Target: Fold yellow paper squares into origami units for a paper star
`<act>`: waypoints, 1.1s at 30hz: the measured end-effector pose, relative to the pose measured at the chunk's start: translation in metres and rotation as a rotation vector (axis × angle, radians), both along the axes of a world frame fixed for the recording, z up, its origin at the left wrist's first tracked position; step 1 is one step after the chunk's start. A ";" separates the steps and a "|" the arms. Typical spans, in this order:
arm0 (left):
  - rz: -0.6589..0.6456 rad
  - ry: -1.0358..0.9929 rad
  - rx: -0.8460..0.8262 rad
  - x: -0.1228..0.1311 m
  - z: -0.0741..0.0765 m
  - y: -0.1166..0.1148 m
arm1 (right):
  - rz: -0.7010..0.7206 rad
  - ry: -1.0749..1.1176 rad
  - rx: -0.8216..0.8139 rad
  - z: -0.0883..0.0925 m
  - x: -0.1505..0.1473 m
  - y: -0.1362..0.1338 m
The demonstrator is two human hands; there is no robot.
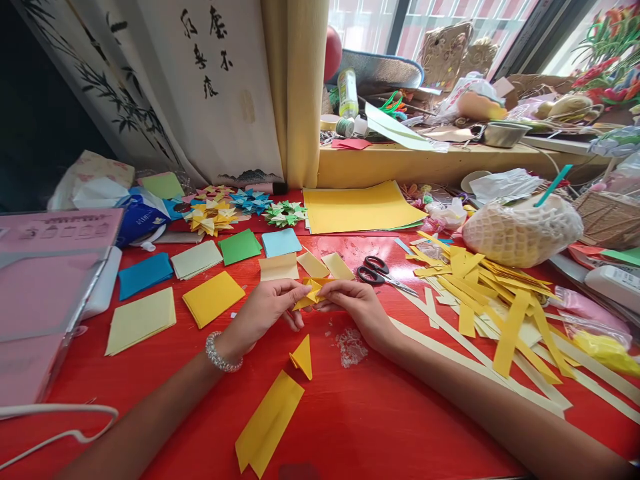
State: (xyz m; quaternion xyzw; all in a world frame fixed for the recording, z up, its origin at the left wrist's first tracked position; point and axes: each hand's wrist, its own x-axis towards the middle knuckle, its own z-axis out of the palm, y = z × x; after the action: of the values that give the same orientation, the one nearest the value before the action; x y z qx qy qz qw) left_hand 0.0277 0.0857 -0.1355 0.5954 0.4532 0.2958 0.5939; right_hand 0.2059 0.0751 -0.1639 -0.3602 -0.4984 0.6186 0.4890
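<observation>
Between both hands, above the red table (200, 393), is a small folded yellow paper piece (311, 293). My left hand (267, 312) wears a beaded bracelet and pinches the piece from the left. From the right side, my right hand (353, 303) pinches it with thumb and fingers; some fingertips are hidden behind the paper. Just below lies a folded yellow paper triangle (303, 358). Closer to me is a creased yellow paper strip (270, 423). Behind the hands rest cream paper pieces (279, 267), and black-handled scissors (377, 270) lie to the right.
Stacks of blue paper (145, 275), green paper (240, 247) and yellow paper (213, 298) lie at left. Folded paper stars (213, 217) sit behind them. Yellow and cream paper strips (513, 333) pile up at right, near a netted container with a straw (523, 230). A pink folder (50, 300) stands far left.
</observation>
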 end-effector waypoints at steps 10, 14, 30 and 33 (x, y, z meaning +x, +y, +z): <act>-0.018 0.035 0.056 0.000 0.002 -0.001 | 0.006 -0.008 0.014 -0.001 0.000 0.000; -0.001 0.057 0.072 0.001 0.001 -0.002 | 0.016 -0.024 0.020 -0.001 0.001 0.000; 0.033 0.174 0.182 0.003 -0.002 -0.006 | 0.123 -0.096 -0.039 -0.002 -0.002 0.001; 0.033 0.159 0.173 0.003 -0.006 -0.006 | 0.124 -0.107 -0.027 -0.002 -0.001 0.000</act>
State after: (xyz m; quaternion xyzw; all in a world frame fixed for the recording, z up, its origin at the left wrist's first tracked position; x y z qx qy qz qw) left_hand 0.0311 0.0797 -0.1411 0.6584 0.4815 0.2952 0.4975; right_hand 0.2049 0.0750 -0.1662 -0.3680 -0.5368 0.6342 0.4174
